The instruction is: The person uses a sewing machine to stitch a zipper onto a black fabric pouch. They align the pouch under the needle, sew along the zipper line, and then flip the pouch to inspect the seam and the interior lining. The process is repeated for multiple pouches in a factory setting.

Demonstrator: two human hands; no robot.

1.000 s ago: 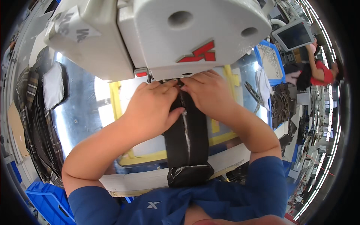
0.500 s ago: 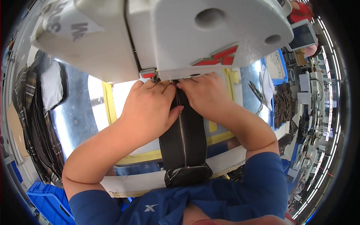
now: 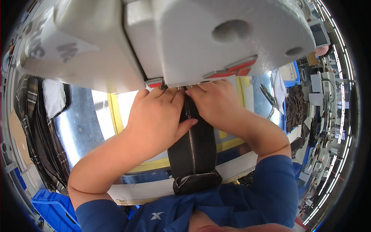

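A long black fabric piece (image 3: 182, 154) with a metal zipper (image 3: 192, 149) down its middle runs from under a sewing machine head (image 3: 193, 46) toward my body. Its near end is folded into a black pouch-like part (image 3: 198, 183) with another zipper edge, against my shirt. My left hand (image 3: 156, 116) presses on the piece's left side, fingers bent close together and thumb reaching across the zipper. On the right side my right hand (image 3: 216, 101) holds the piece, thumb and forefinger beside the zipper. The machine head hides the needle area and some fingertips.
Dark and plaid fabric pieces (image 3: 38, 135) hang at the left beside a white pad (image 3: 54, 98). Yellow tape (image 3: 115, 110) borders the work surface. Thread snips (image 3: 268, 95) lie right, near brown pieces (image 3: 295, 108) in a blue bin. Another blue bin (image 3: 54, 205) stands lower left.
The whole view has shifted slightly, the machine head looming larger. Both hands stay on the black piece close to the machine, with almost the same finger positions.
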